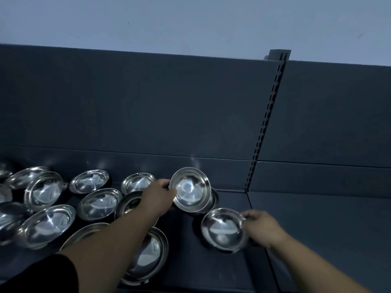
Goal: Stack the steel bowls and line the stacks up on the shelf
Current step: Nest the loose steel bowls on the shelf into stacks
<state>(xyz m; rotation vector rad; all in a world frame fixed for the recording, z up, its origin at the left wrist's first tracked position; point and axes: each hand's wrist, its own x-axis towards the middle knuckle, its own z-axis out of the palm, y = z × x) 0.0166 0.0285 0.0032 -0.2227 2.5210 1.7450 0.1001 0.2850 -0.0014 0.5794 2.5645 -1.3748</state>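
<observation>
Nearby, my right hand (259, 227) pinched the rim of a shiny round steel bowl (223, 229) on the dark grey metal shelf (211, 267). Farther back, my left hand (159, 194) gripped a tilted shiny steel bowl (190, 190) over another.

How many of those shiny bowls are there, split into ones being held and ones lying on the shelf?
Steel bowls held: 2, the tilted bowl in the left hand, the near bowl in the right hand
Loose bowls on the shelf: at least 10; the left edge is too blurred to count
Total: at least 12 bowls
</observation>
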